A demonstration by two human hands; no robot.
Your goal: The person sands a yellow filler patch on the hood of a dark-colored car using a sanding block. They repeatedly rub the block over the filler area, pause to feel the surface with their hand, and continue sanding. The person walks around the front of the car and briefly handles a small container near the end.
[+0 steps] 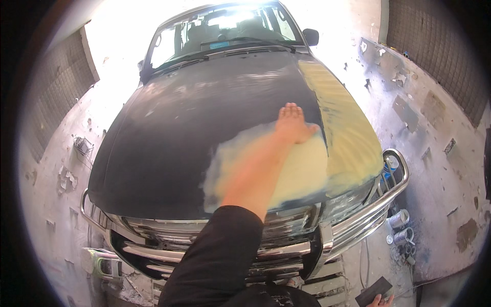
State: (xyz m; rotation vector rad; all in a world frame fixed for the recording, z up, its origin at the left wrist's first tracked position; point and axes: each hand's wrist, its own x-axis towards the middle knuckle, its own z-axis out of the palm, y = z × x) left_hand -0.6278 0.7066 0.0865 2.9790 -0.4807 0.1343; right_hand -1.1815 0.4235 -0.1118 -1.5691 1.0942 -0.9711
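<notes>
Reaching up over the front of the vehicle in the head view, the left hand [292,128] lies palm down on the dark hood [174,133], straddling the upper edge of a pale filler patch [302,176]; its fingers are straight and close together, the thumb spreads to the right, and it grips nothing. Its forearm, bare below a black sleeve [217,256], crosses the patch and hides much of the left part. That patch sits on the front right of the hood (right as the wearer sees it), whitish in the middle and feathered bluish-grey at the rim, just beside a broad yellowish coated area [345,123] that runs from near the windshield [230,33] down toward the headlight [348,202]. At the lower right edge, partly cut off, the right hand [381,303] holds a dark flat pad [373,291] by its near side, fingers closed on it, well apart from the hood. Chrome grille bars [163,254] and a bright tubular bumper guard [360,227] span the front, with metal cans [401,227] beside the guard on the stained floor [434,163].
</notes>
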